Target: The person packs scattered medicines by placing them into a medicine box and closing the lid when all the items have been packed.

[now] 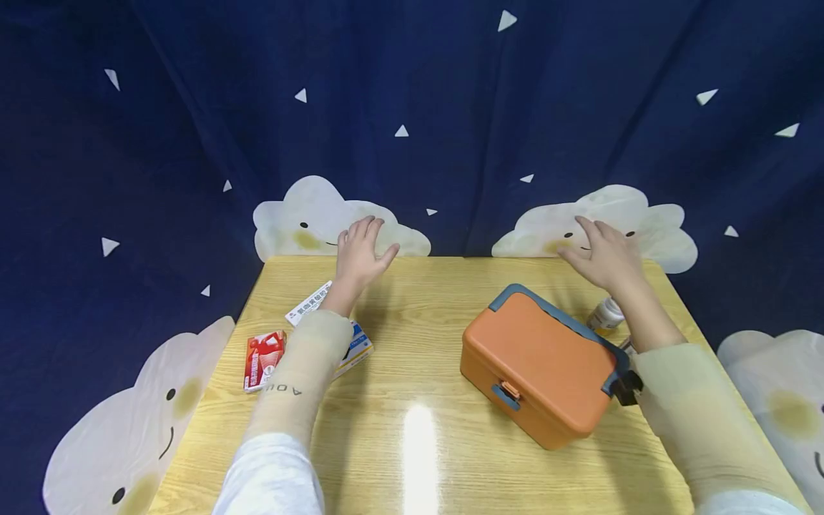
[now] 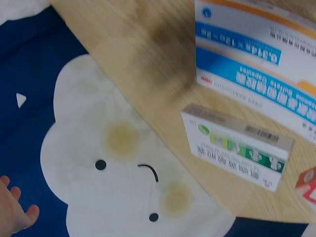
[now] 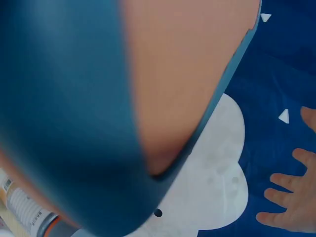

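Note:
My left hand (image 1: 362,254) is raised over the far edge of the table, fingers spread and holding nothing. Below and behind it lie three medicine boxes: a slim white one (image 1: 306,306), a red and white one (image 1: 262,360), and a white, blue and orange one (image 2: 256,64) that my forearm partly covers in the head view. My right hand (image 1: 605,257), also spread with nothing in it, hovers beyond an orange case (image 1: 541,357) with blue-grey trim. The case's lid is down and its front latch (image 1: 508,392) faces me. Beneath the right wrist stands a white bottle (image 1: 605,315).
The wooden table (image 1: 412,322) ends at a dark blue curtain (image 1: 412,71) with white triangles and smiling clouds. Another container, mostly hidden, is beside the white bottle under my right forearm. A black piece (image 1: 626,388) sticks out at the case's right corner.

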`<state>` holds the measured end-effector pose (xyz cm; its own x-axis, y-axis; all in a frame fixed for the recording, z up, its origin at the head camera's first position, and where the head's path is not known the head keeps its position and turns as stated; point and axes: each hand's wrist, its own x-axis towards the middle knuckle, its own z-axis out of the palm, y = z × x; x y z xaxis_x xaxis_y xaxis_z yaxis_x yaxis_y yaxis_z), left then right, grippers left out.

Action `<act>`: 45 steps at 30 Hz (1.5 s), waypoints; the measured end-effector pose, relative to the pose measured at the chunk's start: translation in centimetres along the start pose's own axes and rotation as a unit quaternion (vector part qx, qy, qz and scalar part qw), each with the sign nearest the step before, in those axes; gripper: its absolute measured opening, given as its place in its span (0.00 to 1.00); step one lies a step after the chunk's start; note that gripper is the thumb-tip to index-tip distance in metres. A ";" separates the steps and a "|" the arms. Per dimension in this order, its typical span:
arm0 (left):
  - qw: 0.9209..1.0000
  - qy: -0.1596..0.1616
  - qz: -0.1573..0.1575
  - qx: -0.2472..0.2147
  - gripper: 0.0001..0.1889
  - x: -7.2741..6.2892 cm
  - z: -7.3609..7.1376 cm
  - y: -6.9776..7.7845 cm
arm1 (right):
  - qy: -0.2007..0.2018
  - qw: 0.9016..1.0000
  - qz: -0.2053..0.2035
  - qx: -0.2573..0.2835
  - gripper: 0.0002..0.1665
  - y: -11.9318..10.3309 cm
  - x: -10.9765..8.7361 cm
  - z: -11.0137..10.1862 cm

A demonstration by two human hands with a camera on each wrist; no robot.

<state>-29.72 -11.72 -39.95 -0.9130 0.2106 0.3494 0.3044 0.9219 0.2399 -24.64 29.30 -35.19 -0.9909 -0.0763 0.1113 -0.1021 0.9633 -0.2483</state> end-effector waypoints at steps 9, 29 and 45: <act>0.985 0.091 0.059 -0.131 0.23 -1.4 1.7 2.2 | -0.012 0.997 0.006 0.074 0.48 0.4 -3.8 -0.4; 0.945 0.014 0.091 -0.315 0.19 -4.2 5.2 8.0 | 0.102 0.968 0.076 0.216 0.45 0.8 -13.0 3.1; 0.899 -0.105 0.070 -0.418 0.19 -5.8 8.1 10.6 | 0.197 0.911 0.212 0.295 0.39 -0.7 -17.7 7.3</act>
<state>-23.43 -0.57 -46.73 -0.8538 0.4434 0.2726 0.4390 0.3320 0.8349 -7.70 28.07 -43.99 -0.8558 0.4800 0.1931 0.1367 0.5697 -0.8104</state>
